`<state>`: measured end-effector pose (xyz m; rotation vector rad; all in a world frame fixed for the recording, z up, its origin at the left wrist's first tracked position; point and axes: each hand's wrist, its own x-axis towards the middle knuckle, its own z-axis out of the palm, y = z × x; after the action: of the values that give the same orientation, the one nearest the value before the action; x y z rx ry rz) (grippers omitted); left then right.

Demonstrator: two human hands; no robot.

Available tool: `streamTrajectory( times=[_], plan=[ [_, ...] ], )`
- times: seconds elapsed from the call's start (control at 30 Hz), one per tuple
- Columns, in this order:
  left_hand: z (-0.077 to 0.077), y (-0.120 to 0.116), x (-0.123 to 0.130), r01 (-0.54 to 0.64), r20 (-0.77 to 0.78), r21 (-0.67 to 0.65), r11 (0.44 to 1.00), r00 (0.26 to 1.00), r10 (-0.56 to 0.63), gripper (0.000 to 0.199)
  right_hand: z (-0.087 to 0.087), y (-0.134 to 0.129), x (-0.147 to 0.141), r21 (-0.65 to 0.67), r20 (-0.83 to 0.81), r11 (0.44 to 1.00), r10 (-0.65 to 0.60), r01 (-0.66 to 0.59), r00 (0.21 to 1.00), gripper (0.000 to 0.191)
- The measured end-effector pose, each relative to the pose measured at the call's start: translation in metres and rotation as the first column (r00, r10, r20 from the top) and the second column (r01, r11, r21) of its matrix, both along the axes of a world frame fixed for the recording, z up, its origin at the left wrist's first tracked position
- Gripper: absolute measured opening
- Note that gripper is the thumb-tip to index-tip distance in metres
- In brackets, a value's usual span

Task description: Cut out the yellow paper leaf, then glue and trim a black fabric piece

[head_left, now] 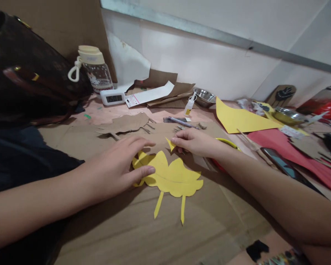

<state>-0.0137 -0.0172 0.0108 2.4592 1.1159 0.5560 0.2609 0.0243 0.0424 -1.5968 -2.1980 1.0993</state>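
A yellow paper cutout (173,180) with a wavy outline and thin leg-like strips lies on the brown cardboard sheet (143,235). My left hand (124,162) rests over its left end, fingers stretched and thumb apart, the thumb touching the paper. That end is partly hidden under the hand. Just above the cutout's upper edge, my right hand (186,141) pinches a small pointed piece of yellow paper (170,144) between thumb and fingers. Scissors with yellow and red handles (230,142) lie partly hidden beneath my right forearm.
Behind the hands are a torn cardboard piece (127,123), a pen (182,122), a glue bottle (189,106) and a digital clock (113,98). A drinking bottle (96,70) and dark bag (30,77) stand left. Yellow paper (242,119) and red sheets (287,151) lie right.
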Motion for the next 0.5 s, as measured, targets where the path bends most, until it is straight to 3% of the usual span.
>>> streamTrajectory(
  times=[0.13,0.23,0.33,0.4,0.5],
  plan=[
    [-0.008,0.004,0.007,0.024,0.092,-0.073,0.997,0.996,-0.017,0.045,0.001,-0.001,-0.001,-0.01,-0.002,1.0,0.017,-0.017,1.0,0.036],
    [-0.003,0.006,0.007,0.024,0.091,-0.082,0.996,0.996,-0.017,0.045,0.005,-0.002,0.0,-0.023,0.032,0.999,0.039,-0.038,0.999,0.034],
    [0.022,0.012,-0.001,-0.028,0.057,0.067,0.997,0.998,0.025,0.049,0.012,-0.001,0.005,0.01,0.1,0.999,0.037,-0.038,0.994,0.029],
    [0.046,0.018,-0.011,-0.12,-0.032,0.17,0.978,0.991,0.127,0.049,0.017,0.0,0.008,0.039,0.15,0.998,0.034,-0.04,0.988,0.027],
    [0.073,0.035,-0.031,-0.256,-0.146,0.108,0.961,0.952,0.27,0.05,0.021,-0.002,0.007,0.019,0.208,0.995,0.093,-0.099,0.974,0.029]
  ],
)
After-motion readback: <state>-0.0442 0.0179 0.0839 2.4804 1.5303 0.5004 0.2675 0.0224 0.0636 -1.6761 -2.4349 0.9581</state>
